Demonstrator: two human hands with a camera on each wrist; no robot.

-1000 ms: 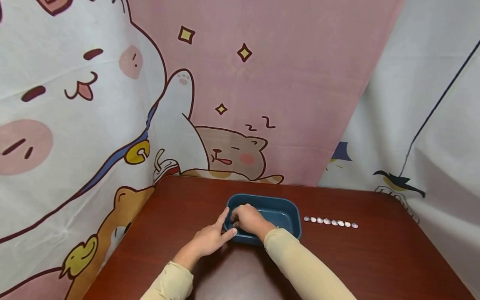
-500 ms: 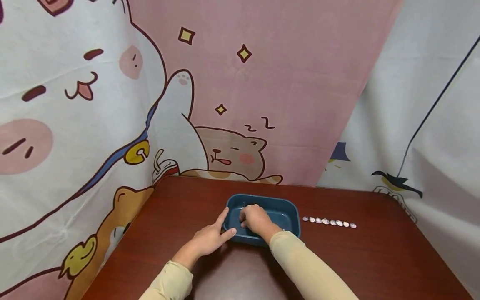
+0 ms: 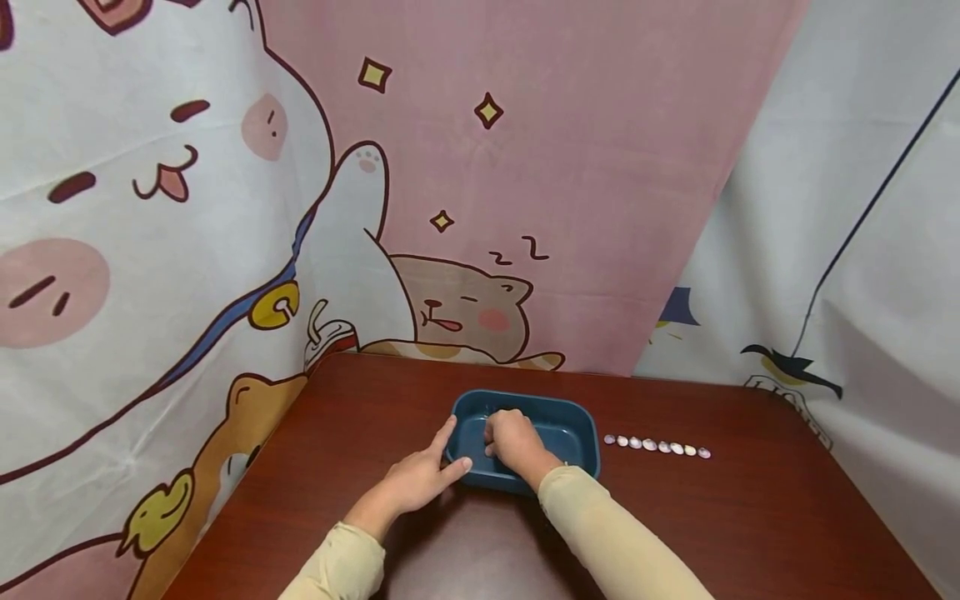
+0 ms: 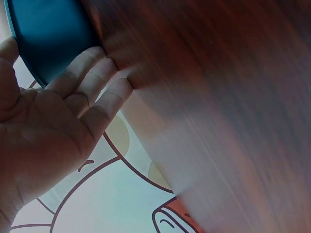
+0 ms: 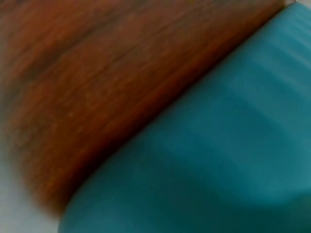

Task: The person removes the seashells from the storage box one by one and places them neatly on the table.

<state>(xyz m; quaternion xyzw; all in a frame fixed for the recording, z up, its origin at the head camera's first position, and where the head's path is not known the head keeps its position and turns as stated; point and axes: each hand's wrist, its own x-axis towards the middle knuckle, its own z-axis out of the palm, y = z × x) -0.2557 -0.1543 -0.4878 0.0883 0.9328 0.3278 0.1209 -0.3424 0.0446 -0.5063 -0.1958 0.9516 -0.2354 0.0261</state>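
A blue rectangular basin (image 3: 561,406) sits on the brown table. My left hand (image 3: 416,481) lies along its near left corner with straight fingers, the index and thumb against the rim. In the left wrist view the left hand's (image 4: 53,111) other fingers touch the table next to the basin (image 4: 53,34). My right hand (image 3: 514,439) reaches down into the basin with curled fingers; their tips, and anything between them, are hidden. Only the blurred basin wall (image 5: 209,145) and tabletop show in the right wrist view, with no fingers visible.
Right of the basin, several small pale shell-like pieces (image 3: 649,445) lie in a row on the table (image 3: 720,517). Cloth printed with cartoon cats (image 3: 480,308) hangs behind the table and along its left side.
Inside the basin my right hand has shifted a little to the right, mostly between the two earlier frames. My left hand stays against the rim. The shell-like pieces lie as before.
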